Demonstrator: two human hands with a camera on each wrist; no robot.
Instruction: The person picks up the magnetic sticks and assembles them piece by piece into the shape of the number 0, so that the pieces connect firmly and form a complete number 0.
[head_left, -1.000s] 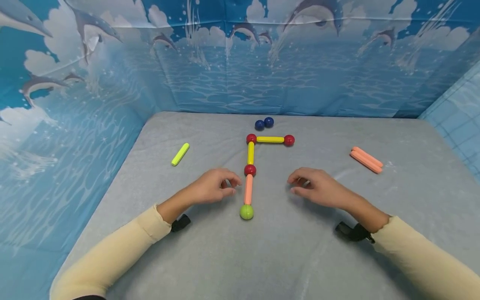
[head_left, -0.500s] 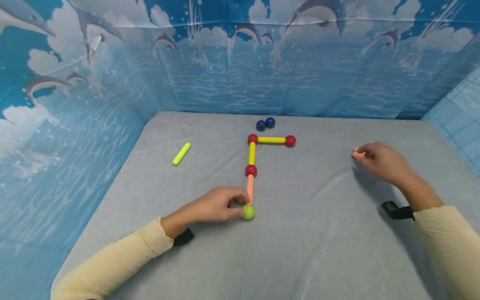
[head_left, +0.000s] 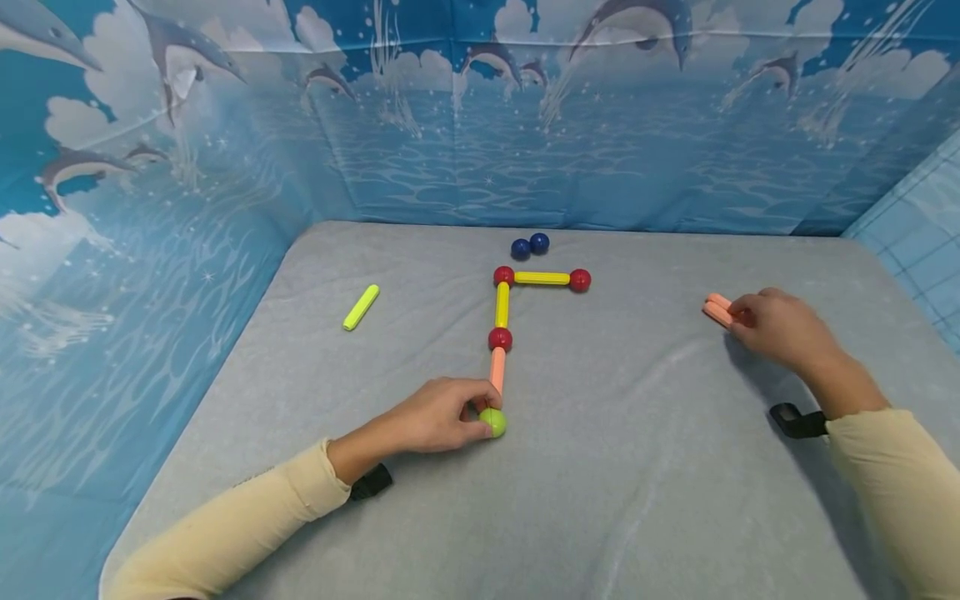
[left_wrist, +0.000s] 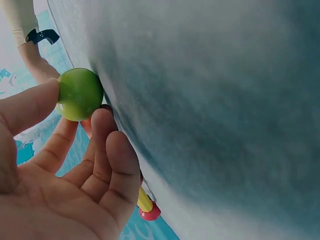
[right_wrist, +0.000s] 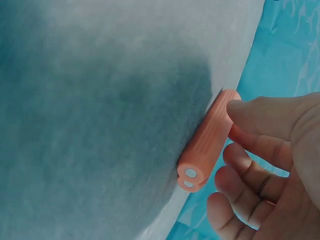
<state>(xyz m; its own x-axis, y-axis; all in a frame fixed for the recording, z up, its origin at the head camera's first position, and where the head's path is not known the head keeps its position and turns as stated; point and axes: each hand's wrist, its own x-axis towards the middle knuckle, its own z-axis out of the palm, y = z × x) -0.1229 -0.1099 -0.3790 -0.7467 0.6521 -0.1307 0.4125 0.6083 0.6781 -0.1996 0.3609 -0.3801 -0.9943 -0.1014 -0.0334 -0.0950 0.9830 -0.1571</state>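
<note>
With thumb and forefinger, my left hand (head_left: 442,417) pinches the green ball (head_left: 493,422) at the near end of a chain of rods and balls. That ball (left_wrist: 79,92) fills the grip in the left wrist view. From it run an orange rod (head_left: 497,367), a red ball (head_left: 500,339), a yellow rod (head_left: 502,307) and a corner red ball (head_left: 504,277). Over at the right, my right hand (head_left: 783,329) grips a pair of orange magnetic rods (head_left: 717,310) lying side by side. Round metal ends show on these rods (right_wrist: 207,140) in the right wrist view, the thumb on the upper one.
A second yellow rod (head_left: 542,278) goes right from the corner to another red ball (head_left: 580,281). Two dark blue balls (head_left: 529,246) lie behind it. One yellow-green rod (head_left: 361,307) lies at the left on the grey cloth (head_left: 600,483). A dolphin-print curtain (head_left: 480,150) hangs behind.
My right hand moved right and back to the orange rods and took hold of them. My left hand came down from beside the chain onto the green ball and pinches it.
</note>
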